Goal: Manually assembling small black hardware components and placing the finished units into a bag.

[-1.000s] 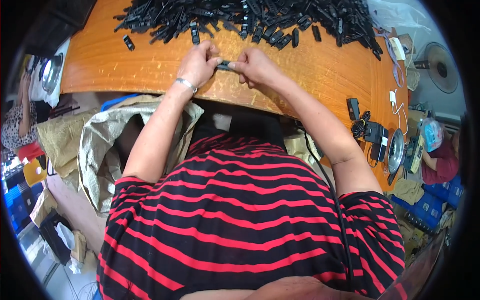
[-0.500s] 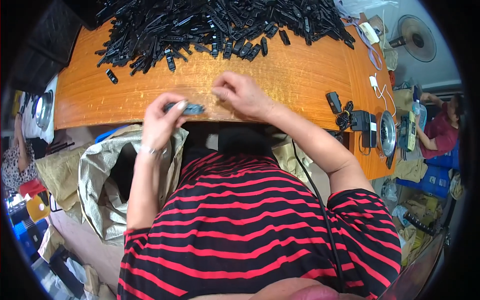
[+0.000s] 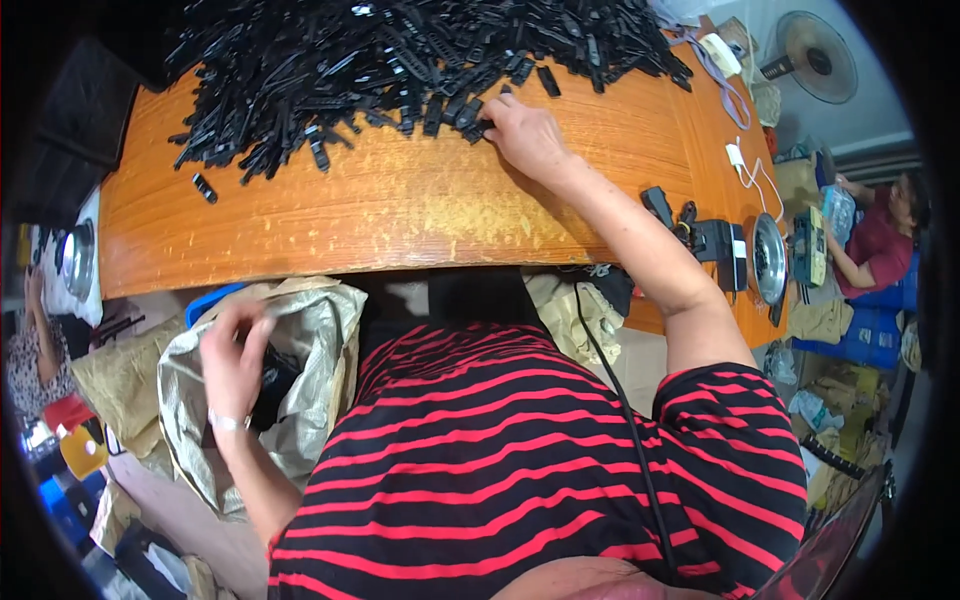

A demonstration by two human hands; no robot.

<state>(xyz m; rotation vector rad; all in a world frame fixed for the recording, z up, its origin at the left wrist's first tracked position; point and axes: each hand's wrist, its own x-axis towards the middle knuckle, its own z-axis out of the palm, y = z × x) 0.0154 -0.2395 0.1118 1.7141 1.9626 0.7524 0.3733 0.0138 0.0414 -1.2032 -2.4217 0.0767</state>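
A large heap of black strap-like pieces (image 3: 330, 75), resembling watch bands, covers the far part of the wooden table (image 3: 330, 220). At the heap's near edge, my right hand (image 3: 527, 135) is stretched out, its fingers closed on one small black piece (image 3: 486, 129), mostly hidden by the fingertips. My left hand (image 3: 233, 355) hangs over an open silvery woven sack (image 3: 325, 325) below the table's edge. Its thumb and fingers are apart, and nothing shows between them. Dark items (image 3: 275, 395) lie inside the sack, partly covered by that hand.
One loose black piece (image 3: 204, 188) lies left of the heap. Chargers (image 3: 715, 242) and a metal bowl (image 3: 769, 258) sit at the table's right end. A black cable (image 3: 630, 400) runs down my front. A fan (image 3: 818, 57) and a person in maroon (image 3: 885, 250) are at right.
My left hand has moved from the table edge down to the sack, and the black piece it held is gone from it. My right hand has reached forward to the heap.
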